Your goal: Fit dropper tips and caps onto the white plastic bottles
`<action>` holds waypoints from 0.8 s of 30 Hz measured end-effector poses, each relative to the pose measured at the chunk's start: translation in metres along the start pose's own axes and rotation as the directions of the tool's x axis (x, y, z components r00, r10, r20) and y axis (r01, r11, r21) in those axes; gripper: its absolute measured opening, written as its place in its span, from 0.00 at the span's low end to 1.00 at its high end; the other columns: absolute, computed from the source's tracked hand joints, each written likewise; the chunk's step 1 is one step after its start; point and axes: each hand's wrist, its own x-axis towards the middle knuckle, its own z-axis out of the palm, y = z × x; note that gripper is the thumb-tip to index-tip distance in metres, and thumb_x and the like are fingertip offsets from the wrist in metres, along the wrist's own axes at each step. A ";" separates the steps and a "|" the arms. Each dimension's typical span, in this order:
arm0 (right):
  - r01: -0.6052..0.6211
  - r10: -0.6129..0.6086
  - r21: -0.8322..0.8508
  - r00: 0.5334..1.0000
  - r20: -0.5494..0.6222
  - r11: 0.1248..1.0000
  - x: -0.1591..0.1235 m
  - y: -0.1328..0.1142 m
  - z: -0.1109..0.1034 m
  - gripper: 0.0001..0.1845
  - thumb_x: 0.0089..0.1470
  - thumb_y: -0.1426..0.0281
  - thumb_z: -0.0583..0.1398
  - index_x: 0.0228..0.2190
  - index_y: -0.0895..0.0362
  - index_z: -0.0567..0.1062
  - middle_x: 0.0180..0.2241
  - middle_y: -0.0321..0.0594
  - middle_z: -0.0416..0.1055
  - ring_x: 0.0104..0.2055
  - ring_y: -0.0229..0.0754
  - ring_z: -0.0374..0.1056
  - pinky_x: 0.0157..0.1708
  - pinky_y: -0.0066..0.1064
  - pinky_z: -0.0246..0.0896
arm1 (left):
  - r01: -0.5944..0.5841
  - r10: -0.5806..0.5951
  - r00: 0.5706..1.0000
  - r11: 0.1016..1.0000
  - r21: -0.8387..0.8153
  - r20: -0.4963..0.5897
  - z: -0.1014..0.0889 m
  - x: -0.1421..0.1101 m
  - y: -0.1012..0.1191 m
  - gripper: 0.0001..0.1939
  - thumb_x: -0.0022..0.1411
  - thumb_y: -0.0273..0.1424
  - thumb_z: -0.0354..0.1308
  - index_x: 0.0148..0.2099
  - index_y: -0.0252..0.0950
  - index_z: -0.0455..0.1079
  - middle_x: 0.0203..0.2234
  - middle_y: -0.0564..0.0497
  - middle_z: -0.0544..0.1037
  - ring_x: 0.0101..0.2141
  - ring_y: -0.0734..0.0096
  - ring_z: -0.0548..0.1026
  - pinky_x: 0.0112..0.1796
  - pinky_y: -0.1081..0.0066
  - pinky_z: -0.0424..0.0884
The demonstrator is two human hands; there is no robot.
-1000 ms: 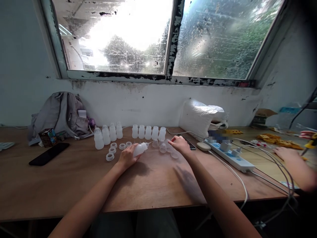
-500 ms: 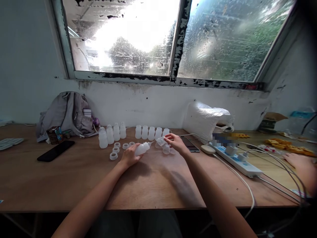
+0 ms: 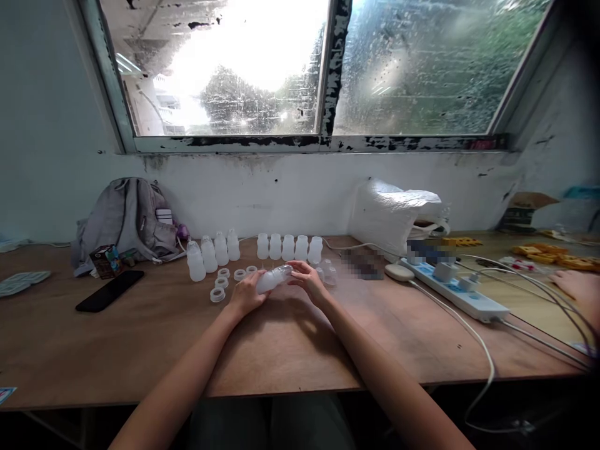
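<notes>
1. We reach both forearms in from the table's [image 3: 276,359] near edge, angled inward so our hands meet around its middle.
2. Our left hand [image 3: 247,295] wraps its fingers around a frosted bottle [image 3: 265,284], which lies tilted with its top toward the right.
3. Our right hand [image 3: 310,281], wrist bent leftward, pinches a clear cap [image 3: 283,271] at the bottle's top; we cannot tell whether it is seated.
4. Beyond our hands stands a row of five bottles [image 3: 288,249]; white rings [image 3: 217,295] lie left of our left hand.
</notes>
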 end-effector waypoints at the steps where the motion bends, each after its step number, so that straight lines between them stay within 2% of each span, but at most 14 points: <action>1: -0.002 0.002 -0.001 1.000 -0.002 1.000 -0.001 -0.001 0.002 0.16 0.37 0.67 0.61 0.33 0.55 0.71 0.36 0.39 0.67 0.37 0.41 0.63 0.29 0.30 0.64 | -0.002 0.002 1.000 1.000 0.006 -0.002 0.000 0.000 0.000 0.25 0.48 0.34 0.56 0.50 0.41 0.58 0.43 0.50 0.69 0.42 0.63 0.68 0.39 0.67 0.67; 7: 0.045 -0.049 -0.066 0.996 -0.069 0.997 -0.001 0.003 0.002 0.14 0.39 0.63 0.61 0.31 0.56 0.71 0.31 0.38 0.68 0.34 0.40 0.63 0.29 0.30 0.63 | -0.075 0.076 0.997 0.997 0.012 -0.025 0.002 0.000 -0.002 0.25 0.47 0.33 0.57 0.50 0.41 0.58 0.42 0.51 0.69 0.42 0.64 0.68 0.40 0.67 0.66; 12: 0.075 -0.076 0.046 0.997 0.009 0.996 0.000 0.001 0.002 0.19 0.38 0.67 0.62 0.36 0.54 0.69 0.40 0.40 0.67 0.41 0.40 0.63 0.37 0.30 0.62 | -0.090 0.092 0.994 0.995 0.030 -0.066 0.002 0.003 -0.004 0.24 0.48 0.33 0.56 0.49 0.40 0.58 0.41 0.50 0.69 0.42 0.64 0.67 0.40 0.66 0.66; 14: 0.010 -0.010 0.059 1.000 -0.002 0.998 -0.001 0.000 0.002 0.20 0.38 0.67 0.63 0.37 0.54 0.69 0.40 0.40 0.66 0.41 0.40 0.63 0.36 0.30 0.63 | -0.107 0.112 0.990 0.993 0.056 -0.086 0.001 0.003 -0.005 0.24 0.48 0.32 0.56 0.49 0.39 0.58 0.41 0.50 0.69 0.42 0.63 0.66 0.41 0.65 0.65; 17: -0.160 0.159 -0.009 0.982 -0.098 0.987 -0.001 0.002 0.003 0.17 0.39 0.61 0.62 0.33 0.57 0.70 0.35 0.42 0.67 0.32 0.40 0.65 0.26 0.31 0.65 | -0.149 0.158 0.985 0.982 0.113 -0.075 0.001 0.003 -0.004 0.23 0.48 0.30 0.56 0.49 0.40 0.59 0.40 0.50 0.69 0.42 0.62 0.66 0.42 0.64 0.63; 19: -0.211 0.203 -0.047 0.969 -0.144 0.976 0.001 0.005 0.002 0.17 0.38 0.60 0.62 0.29 0.59 0.70 0.30 0.42 0.67 0.26 0.38 0.64 0.21 0.30 0.63 | -0.171 0.180 0.982 0.977 0.129 -0.059 0.001 0.002 -0.003 0.23 0.48 0.29 0.56 0.48 0.41 0.60 0.40 0.50 0.69 0.41 0.61 0.66 0.42 0.64 0.63; 24: -0.096 0.089 -0.042 0.985 -0.149 0.994 0.005 0.012 -0.001 0.14 0.37 0.63 0.63 0.26 0.60 0.71 0.26 0.40 0.67 0.26 0.36 0.63 0.25 0.29 0.63 | -0.169 0.174 0.984 0.980 0.106 -0.042 -0.001 0.002 -0.002 0.24 0.47 0.29 0.56 0.49 0.41 0.59 0.40 0.50 0.69 0.41 0.61 0.66 0.42 0.64 0.63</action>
